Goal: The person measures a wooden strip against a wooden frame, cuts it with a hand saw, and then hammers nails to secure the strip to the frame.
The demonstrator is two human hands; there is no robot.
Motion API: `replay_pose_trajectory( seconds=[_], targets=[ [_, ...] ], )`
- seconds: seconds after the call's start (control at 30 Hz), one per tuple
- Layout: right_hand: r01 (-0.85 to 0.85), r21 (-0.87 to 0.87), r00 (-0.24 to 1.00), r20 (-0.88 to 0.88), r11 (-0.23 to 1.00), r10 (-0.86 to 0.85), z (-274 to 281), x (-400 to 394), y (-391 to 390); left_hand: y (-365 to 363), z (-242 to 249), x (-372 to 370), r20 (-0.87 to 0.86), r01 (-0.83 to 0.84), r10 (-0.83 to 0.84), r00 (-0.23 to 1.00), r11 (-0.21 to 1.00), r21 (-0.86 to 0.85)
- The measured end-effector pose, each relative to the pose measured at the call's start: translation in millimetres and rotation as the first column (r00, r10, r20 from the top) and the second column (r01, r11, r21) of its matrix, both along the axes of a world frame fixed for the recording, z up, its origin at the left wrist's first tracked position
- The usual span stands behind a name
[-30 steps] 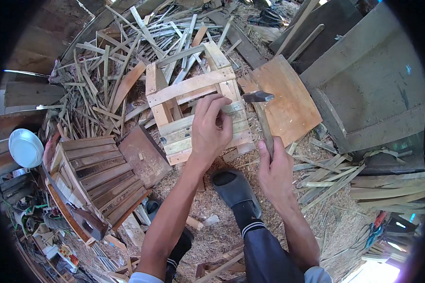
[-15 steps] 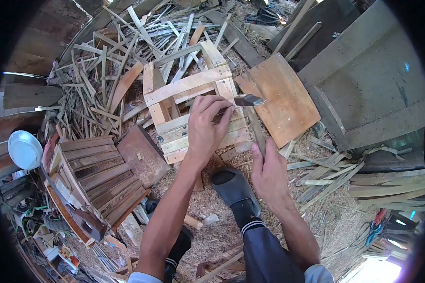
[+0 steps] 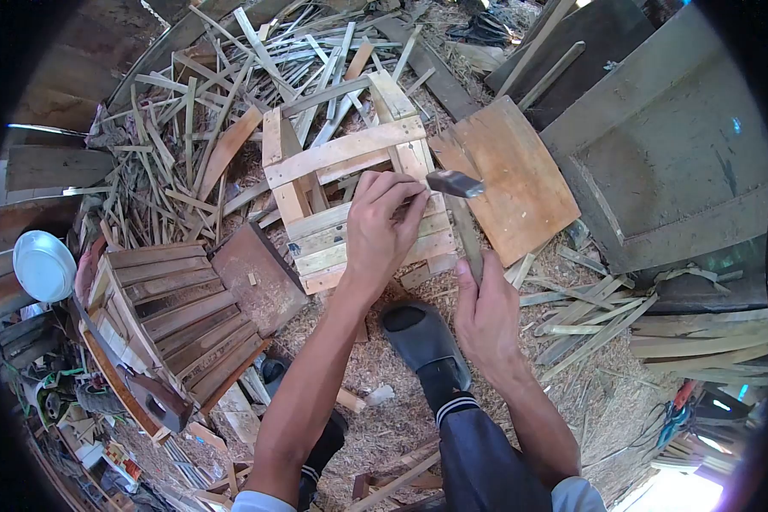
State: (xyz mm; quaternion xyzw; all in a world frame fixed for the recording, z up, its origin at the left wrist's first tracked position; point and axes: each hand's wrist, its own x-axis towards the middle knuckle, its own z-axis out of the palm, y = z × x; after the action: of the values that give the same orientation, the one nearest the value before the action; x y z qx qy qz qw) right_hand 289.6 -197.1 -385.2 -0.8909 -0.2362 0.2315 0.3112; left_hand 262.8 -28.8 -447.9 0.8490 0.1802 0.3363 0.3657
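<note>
My right hand (image 3: 489, 320) is wrapped round the wooden handle of a hammer (image 3: 465, 230). The hammer's metal head hovers just right of my left fingertips, over the right side of a small slatted wooden stool or frame (image 3: 346, 155). My left hand (image 3: 382, 224) is closed in a pinch above that side of the frame; whatever sits between its fingertips is too small to make out. Pale slats form the frame's near side, partly covered by my left hand. A curved board crosses its middle, and the inside shows through gaps.
Scrap wood strips (image 3: 175, 145) pile up behind and left. A flat brown board (image 3: 512, 183) lies right of the frame. A slatted wooden piece (image 3: 183, 316) stands at left with a hand plane (image 3: 158, 401) beside it. Near my sandalled foot (image 3: 424, 341), shavings cover the floor.
The hammer head has shifted slightly right and down, and my left hand slightly right. The frame appears a little further right in view. Both hands keep their closed grips.
</note>
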Motion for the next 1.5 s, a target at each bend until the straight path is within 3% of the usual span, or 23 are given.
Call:
replay_pose_trajectory(
  seconds=[0.07, 0.17, 0.23, 0.37, 0.57, 0.67, 0.73, 0.97, 1.07, 1.17, 1.23, 1.37, 1.5],
  targets=[
    [0.027, 0.054, 1.0, -0.001, 0.998, -0.027, -1, 1, 1, 0, -1, 1, 0.008, -0.001, 0.001, 1.0, 1.0, -0.007],
    [-0.029, -0.079, 0.999, 0.04, 0.996, 0.032, -3, 4, 2, -1, 2, 1, -0.004, -0.01, 0.01, 1.0, 1.0, -0.005],
    [0.014, 0.035, 1.0, 0.006, 0.999, -0.014, 1, 2, 0, 0, 1, 1, 0.003, -0.006, 0.006, 1.0, 1.0, -0.007],
    [-0.024, -0.045, 0.999, 0.037, 0.999, 0.025, 1, 4, 2, 2, 1, 0, -0.011, 0.008, -0.008, 1.0, 1.0, 0.015],
    [0.019, 0.037, 1.0, 0.017, 0.999, -0.02, 1, 3, 2, 7, 2, -1, -0.001, 0.079, -0.079, 0.997, 0.996, -0.033],
    [-0.023, -0.086, 0.999, 0.029, 0.996, 0.026, 1, 5, 4, 7, 1, -1, -0.016, 0.082, -0.083, 0.996, 0.996, -0.026],
    [-0.005, 0.001, 1.0, 0.019, 1.0, 0.005, 6, 5, 4, 6, 2, -1, -0.027, 0.08, -0.081, 0.996, 0.996, -0.032],
    [-0.018, -0.041, 0.999, 0.038, 0.999, 0.02, 1, 5, 3, 6, 3, -1, -0.039, 0.07, -0.071, 0.997, 0.997, -0.032],
    [0.047, 0.036, 0.999, -0.015, 0.998, -0.047, 4, 3, 2, 6, 1, -1, -0.02, 0.069, -0.07, 0.997, 0.997, -0.034],
    [-0.024, -0.088, 0.999, 0.04, 0.996, 0.028, 3, 5, 2, 7, 1, -2, -0.028, 0.08, -0.08, 0.996, 0.996, -0.027],
    [0.04, 0.045, 0.999, 0.001, 0.998, -0.04, 5, 3, 2, 6, 1, -1, -0.02, 0.073, -0.073, 0.997, 0.997, -0.027],
    [0.009, -0.03, 0.999, 0.044, 1.0, -0.008, 0, 3, 3, 5, 4, -1, -0.052, 0.056, -0.057, 0.997, 0.998, -0.02],
    [0.03, 0.065, 0.999, 0.012, 0.997, -0.031, -5, -3, 0, 5, 1, -1, -0.025, 0.046, -0.047, 0.999, 0.998, -0.031]
  ],
)
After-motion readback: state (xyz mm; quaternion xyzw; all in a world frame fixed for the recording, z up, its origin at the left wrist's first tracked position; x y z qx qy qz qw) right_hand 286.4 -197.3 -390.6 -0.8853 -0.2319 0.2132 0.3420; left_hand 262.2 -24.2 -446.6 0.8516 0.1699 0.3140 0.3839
